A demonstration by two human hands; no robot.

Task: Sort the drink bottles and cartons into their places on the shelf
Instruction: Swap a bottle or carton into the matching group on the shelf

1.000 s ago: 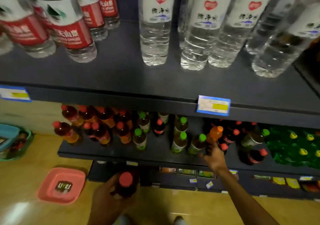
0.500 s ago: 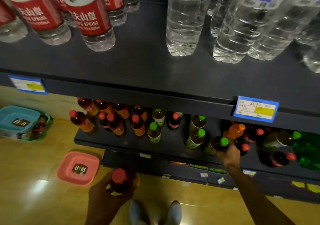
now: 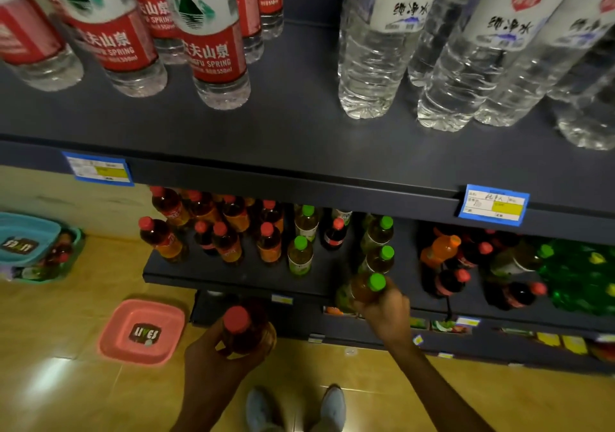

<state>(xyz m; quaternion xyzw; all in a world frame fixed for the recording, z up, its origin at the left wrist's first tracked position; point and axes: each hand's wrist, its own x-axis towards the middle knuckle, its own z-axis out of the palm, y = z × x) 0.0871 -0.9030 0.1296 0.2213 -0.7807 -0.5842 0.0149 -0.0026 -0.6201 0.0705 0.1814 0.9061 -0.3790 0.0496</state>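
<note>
Now the right hand [image 3: 386, 311] is gripping a green-capped bottle [image 3: 366, 290] at the shelf [image 3: 233, 275] edge; the left hand [image 3: 213, 361] is clasping a red-capped bottle [image 3: 246, 328]. Both are likely heavy, smooth; holding mid-body suits.

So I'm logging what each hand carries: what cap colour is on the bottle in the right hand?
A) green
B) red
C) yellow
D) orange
A: the right hand grips a bottle with a green cap at the shelf edge, while the left hand holds the red-capped bottle.
</note>
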